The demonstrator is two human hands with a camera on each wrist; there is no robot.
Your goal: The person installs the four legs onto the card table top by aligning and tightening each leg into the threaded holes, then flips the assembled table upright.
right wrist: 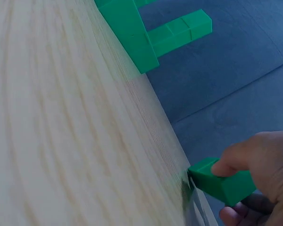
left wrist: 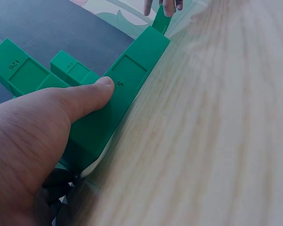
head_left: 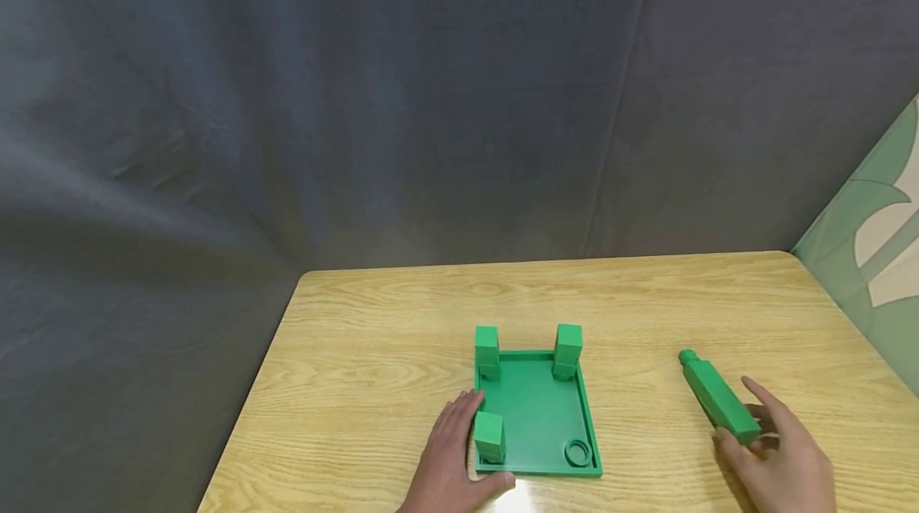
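Note:
A shallow green square tray (head_left: 538,409) with a raised rim lies on the table. Three green square legs stand upright at its corners: a back-left leg (head_left: 487,347), a back-right leg (head_left: 569,347) and a front-left leg (head_left: 490,437). The front-right corner has a bare round socket (head_left: 577,453). My left hand (head_left: 452,457) holds the front-left corner, fingers along the left side and thumb (left wrist: 92,96) on the front wall. To the right, my right hand (head_left: 786,457) grips the near end of a loose green leg (head_left: 718,397), whose narrow round end points away. Its thumb (right wrist: 231,160) lies on the leg.
The wood-grain table (head_left: 359,353) extends around the tray and the loose leg. A dark grey curtain (head_left: 445,98) hangs behind the table and down its left side. On the right is a panel with a green leaf pattern (head_left: 861,258).

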